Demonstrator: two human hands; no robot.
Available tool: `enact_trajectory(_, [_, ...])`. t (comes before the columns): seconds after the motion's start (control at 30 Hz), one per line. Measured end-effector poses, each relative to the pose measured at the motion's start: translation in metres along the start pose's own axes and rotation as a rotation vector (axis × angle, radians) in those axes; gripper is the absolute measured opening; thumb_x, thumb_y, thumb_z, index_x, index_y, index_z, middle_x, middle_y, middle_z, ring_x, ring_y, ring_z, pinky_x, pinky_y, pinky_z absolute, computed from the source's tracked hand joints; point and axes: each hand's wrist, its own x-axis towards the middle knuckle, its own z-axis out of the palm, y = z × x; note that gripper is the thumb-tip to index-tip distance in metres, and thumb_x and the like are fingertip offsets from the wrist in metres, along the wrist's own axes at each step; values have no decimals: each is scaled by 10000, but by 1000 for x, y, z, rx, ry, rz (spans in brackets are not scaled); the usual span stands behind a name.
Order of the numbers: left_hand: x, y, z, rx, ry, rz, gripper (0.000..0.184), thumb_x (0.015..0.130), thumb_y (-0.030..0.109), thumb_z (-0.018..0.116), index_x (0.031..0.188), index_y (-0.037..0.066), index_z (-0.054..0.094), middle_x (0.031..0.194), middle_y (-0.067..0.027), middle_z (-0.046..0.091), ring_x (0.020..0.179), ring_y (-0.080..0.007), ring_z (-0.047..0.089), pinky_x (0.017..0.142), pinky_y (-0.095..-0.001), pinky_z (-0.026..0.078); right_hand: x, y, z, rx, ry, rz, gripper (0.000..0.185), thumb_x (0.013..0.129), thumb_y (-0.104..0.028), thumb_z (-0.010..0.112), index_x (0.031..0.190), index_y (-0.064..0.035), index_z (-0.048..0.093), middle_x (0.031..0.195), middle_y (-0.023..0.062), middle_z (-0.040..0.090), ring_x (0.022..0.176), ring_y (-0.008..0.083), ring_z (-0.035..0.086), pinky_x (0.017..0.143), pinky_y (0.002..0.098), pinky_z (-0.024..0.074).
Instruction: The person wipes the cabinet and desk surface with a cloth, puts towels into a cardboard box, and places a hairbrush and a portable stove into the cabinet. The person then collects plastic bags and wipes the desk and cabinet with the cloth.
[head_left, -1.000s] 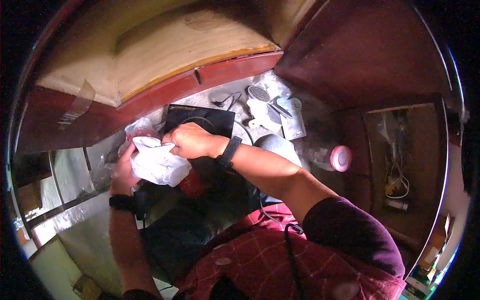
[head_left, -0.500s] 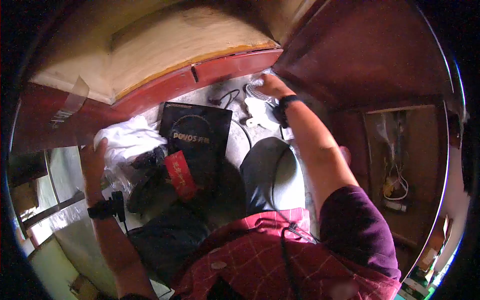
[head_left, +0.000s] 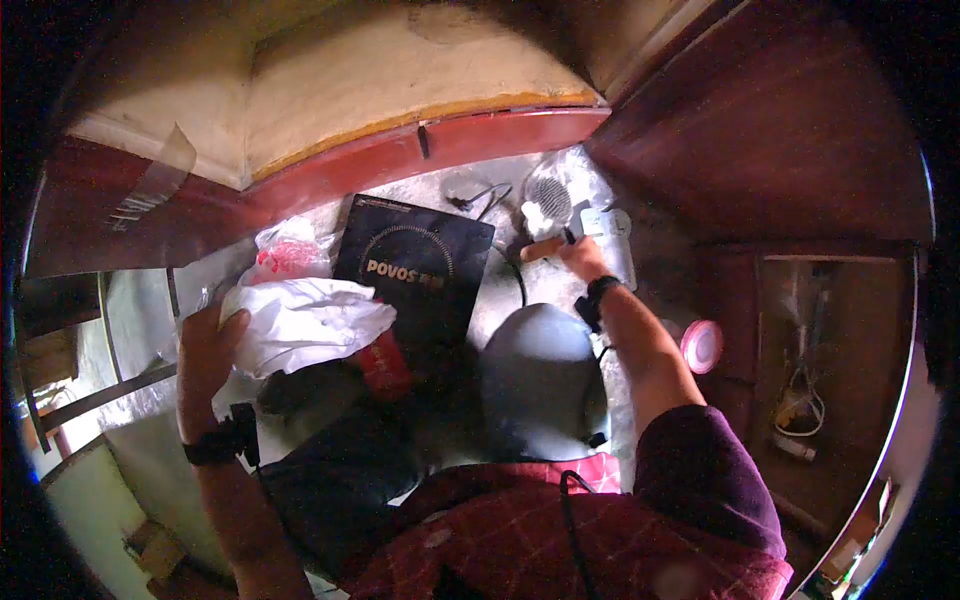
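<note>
My left hand (head_left: 212, 345) is closed on the left edge of a crumpled white plastic bag (head_left: 315, 322), which partly covers a red packet (head_left: 387, 364). My right hand (head_left: 583, 258) reaches down to the floor, its fingers closed round a short tan-brown stick-like piece (head_left: 542, 250). Just beyond that hand lie a small white lump (head_left: 540, 219) and a grey meshed oval thing (head_left: 549, 194). A white container (head_left: 617, 250) is right beside it. Between my hands lies a black POVOS flat panel (head_left: 410, 275), probably an induction cooker.
A clear bag with red print (head_left: 290, 255) sits behind the white bag. A black plug and cord (head_left: 480, 200) lie near the red cabinet base (head_left: 480, 142). A pink-rimmed round tub (head_left: 702, 346) stands at right, before an open compartment holding cables (head_left: 800, 405). My knee (head_left: 535, 375) is close.
My right hand has come back from the far corner toward me, uncovering the meshed thing and white container. My left hand has drawn the white bag toward me and rightward, over the red packet.
</note>
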Motion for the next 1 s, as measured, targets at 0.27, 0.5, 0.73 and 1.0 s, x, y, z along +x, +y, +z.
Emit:
enact_trajectory(0.27, [-64,-84,6,196,354,80,253,833,220,616,940,-8,640,670,-49,578,622,-120,497,558,-308,412,0,-50,62,1237,-142,530,249,826,-307,629,803,-63,593,639,54,563,485,168,488,397,321,360])
enact_trajectory(0.5, [-151,-16,-58,-426,386,-364,167,837,119,615,817,-47,628,638,-82,585,611,-100,485,564,-291,407,45,-14,114,807,-189,288,112,815,-194,557,765,-94,569,622,49,543,520,224,514,461,343,417])
enact_trajectory(0.73, [-150,-22,-65,-143,663,-198,191,841,152,603,826,-39,616,650,-115,593,584,-136,497,554,-329,408,-109,-74,-28,890,-413,31,151,825,-158,579,810,-8,567,679,91,590,548,213,594,469,307,449])
enact_trajectory(1.0, [-113,-46,-73,-141,481,-135,297,817,252,612,795,-44,589,648,-209,539,548,-217,504,529,-395,392,-164,-152,-152,930,-982,-160,334,819,-193,611,1071,24,575,807,74,637,625,156,616,472,244,466])
